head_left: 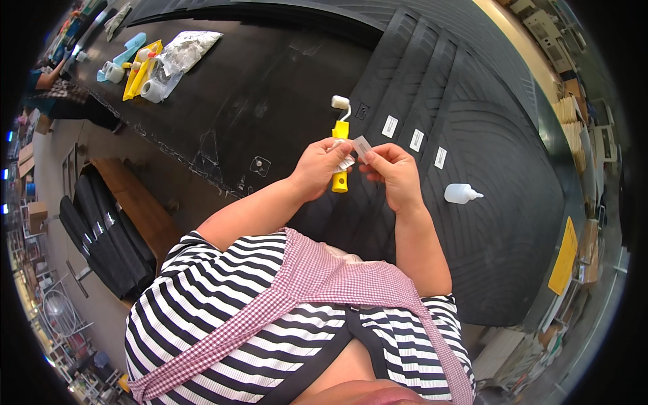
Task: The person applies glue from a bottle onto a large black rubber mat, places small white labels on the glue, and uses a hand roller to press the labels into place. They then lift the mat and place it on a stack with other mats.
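My left hand (318, 166) is closed around a small bunch of white labels (345, 163), which shows at its fingertips. Between thumb and fingers, my right hand (397, 174) pinches one small white label (362, 146) by its edge, close to the left fingertips. Just beyond and below both hands lies a small roller with a yellow handle (341, 129) and a white head. Three white labels sit apart in a slanting row on the black strips, among them a near one (440, 158). To the right of my right hand, a white squeeze bottle (460, 194) lies on its side.
Black ribbed sheets (499, 135) cover the table's right side. Plastic bags and tape rolls (155, 90) lie at the far left. Black folded pieces (108, 229) rest beside a brown board at lower left. A yellow card (561, 256) is at the right edge. Another person (67, 94) stands far left.
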Demonstrator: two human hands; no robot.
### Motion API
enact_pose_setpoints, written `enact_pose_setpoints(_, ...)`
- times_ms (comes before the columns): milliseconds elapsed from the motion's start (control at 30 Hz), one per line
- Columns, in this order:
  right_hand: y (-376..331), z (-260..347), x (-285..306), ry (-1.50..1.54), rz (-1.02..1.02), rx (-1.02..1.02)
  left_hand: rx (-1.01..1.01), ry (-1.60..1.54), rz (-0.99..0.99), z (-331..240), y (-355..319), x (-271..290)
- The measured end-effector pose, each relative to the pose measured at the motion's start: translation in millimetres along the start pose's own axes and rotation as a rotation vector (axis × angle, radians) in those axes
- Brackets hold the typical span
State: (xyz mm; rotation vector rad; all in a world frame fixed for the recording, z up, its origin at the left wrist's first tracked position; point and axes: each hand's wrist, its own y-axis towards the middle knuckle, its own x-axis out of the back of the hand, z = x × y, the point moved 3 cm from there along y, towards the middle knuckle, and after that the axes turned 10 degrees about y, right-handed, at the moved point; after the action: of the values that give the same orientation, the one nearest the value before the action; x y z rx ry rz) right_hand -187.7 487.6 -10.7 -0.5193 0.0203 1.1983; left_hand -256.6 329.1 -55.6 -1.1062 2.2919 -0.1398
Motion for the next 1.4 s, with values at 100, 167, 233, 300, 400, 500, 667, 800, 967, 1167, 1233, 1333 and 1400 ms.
enact_pose_setpoints(100,5,4,12,0.100,-0.069,0.026,-0.001,0.054,-0.016,-6,-2,13)
enact_pose_setpoints(167,14,3,23,0.040,-0.093,0.085,-0.025,0.127,-0.043,-10,-3,22)
enact_pose_setpoints(233,24,5,30,-0.011,-0.139,0.118,-0.079,0.227,-0.061,-12,-6,30)
enact_pose_setpoints(300,38,5,32,-0.110,-0.103,0.108,-0.153,0.330,-0.100,-10,-7,38)
enact_pose_setpoints(400,55,8,25,-0.296,-0.050,0.237,-0.242,0.466,-0.098,-1,-6,52)
enact_pose_setpoints(500,73,10,18,-0.510,-0.005,0.399,-0.305,0.518,-0.092,10,-8,56)
enact_pose_setpoints(667,105,-2,17,-0.501,-0.091,0.300,-0.386,0.559,-0.079,11,-10,59)
enact_pose_setpoints(800,116,-1,13,-0.684,-0.191,0.344,-0.430,0.596,-0.043,12,-9,61)
enact_pose_setpoints(967,126,-3,12,-0.888,-0.306,0.526,-0.414,0.584,-0.049,11,-11,60)
enact_pose_setpoints(1167,134,-6,14,-0.864,-0.360,0.450,-0.404,0.554,-0.052,10,-10,59)
enact_pose_setpoints(1233,135,-6,14,-0.868,-0.353,0.454,-0.406,0.557,-0.052,9,-11,59)
enact_pose_setpoints(1333,137,-8,15,-0.900,-0.351,0.472,-0.413,0.557,-0.049,9,-11,58)
enact_pose_setpoints(1400,137,-9,14,-0.917,-0.367,0.475,-0.415,0.547,-0.047,9,-11,59)
